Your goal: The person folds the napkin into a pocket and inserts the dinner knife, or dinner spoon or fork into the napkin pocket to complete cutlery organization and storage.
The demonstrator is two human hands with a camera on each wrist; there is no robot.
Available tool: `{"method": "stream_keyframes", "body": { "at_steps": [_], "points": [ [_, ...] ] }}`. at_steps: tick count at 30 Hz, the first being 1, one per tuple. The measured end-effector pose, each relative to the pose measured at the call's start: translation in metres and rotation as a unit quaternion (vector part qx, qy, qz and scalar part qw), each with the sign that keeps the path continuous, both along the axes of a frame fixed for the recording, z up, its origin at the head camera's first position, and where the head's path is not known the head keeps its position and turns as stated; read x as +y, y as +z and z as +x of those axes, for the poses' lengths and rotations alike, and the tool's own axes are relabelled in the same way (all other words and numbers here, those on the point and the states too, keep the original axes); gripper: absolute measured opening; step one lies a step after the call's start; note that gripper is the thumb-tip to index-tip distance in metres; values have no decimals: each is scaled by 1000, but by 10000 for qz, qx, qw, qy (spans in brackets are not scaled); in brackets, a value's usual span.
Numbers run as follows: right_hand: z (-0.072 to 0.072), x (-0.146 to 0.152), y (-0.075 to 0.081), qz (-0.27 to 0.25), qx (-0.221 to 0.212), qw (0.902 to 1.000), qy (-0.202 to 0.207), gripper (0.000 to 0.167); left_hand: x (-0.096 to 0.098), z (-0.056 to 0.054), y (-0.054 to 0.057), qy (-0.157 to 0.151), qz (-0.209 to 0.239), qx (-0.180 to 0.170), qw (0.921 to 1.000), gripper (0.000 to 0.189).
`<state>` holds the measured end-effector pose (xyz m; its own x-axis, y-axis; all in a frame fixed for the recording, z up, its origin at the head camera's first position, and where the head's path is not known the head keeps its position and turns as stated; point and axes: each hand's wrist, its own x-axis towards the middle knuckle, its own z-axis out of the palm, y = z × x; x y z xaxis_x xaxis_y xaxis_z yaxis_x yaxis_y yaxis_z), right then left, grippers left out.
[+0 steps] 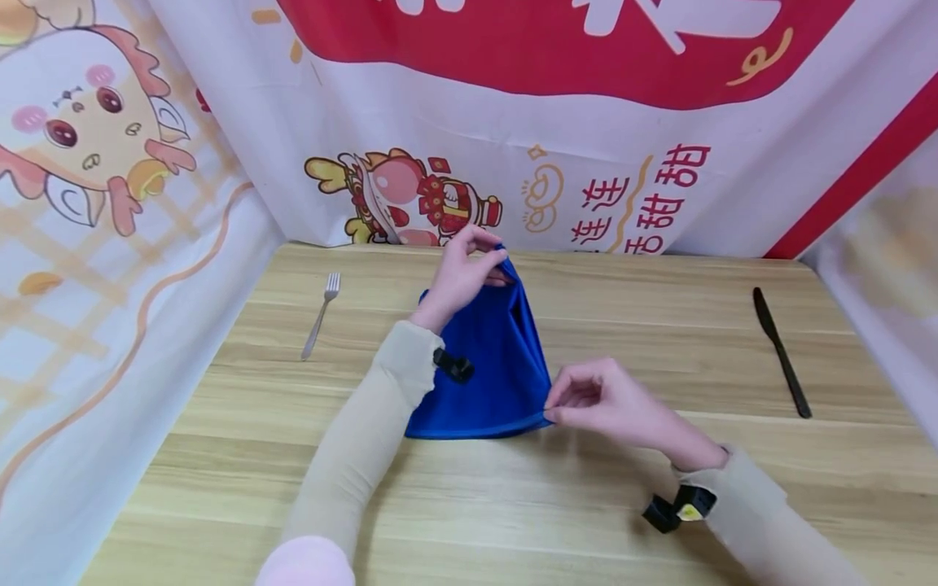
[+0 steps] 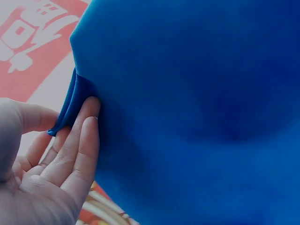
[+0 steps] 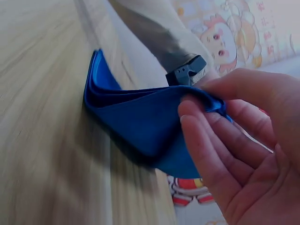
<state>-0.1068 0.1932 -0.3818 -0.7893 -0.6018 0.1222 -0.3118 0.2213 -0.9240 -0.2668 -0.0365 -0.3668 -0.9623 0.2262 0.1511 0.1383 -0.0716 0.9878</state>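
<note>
A folded blue cloth (image 1: 484, 366) stands partly raised off the wooden table, its layers gaping along the right side. At its far top corner my left hand (image 1: 466, 268) pinches the edge between thumb and fingers. My right hand (image 1: 604, 404) pinches the near right corner, low over the tabletop. Seen from the left wrist, the cloth (image 2: 187, 117) fills most of the view, with a folded edge between thumb and fingers. In the right wrist view several stacked layers of the cloth (image 3: 145, 122) run into the grip of thumb and fingers.
A fork (image 1: 321, 316) lies on the table (image 1: 469, 513) to the left. A dark knife (image 1: 781, 352) lies at the right. Printed white curtains (image 1: 454, 122) hang behind the table and along both sides.
</note>
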Motion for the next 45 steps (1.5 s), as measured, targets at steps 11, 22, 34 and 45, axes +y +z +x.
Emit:
{"method": "stream_keyframes", "body": {
  "at_steps": [11, 22, 34, 45],
  "points": [
    [3, 24, -7, 1330, 278, 9906, 152, 13, 48, -8, -41, -215, -377, -274, 9987, 16],
    [-1, 46, -19, 1785, -280, 9824, 468, 11, 79, -8, -64, -132, -801, -450, 9957, 11],
    [-4, 68, -26, 1542, -1211, 9770, 833, 17, 98, -6, -84, -79, -863, -635, 9942, 19],
    [-21, 70, -18, 1976, 219, 9795, -313, 20, 77, 1, -59, -757, -1905, 73, 9787, 40]
  ]
}}
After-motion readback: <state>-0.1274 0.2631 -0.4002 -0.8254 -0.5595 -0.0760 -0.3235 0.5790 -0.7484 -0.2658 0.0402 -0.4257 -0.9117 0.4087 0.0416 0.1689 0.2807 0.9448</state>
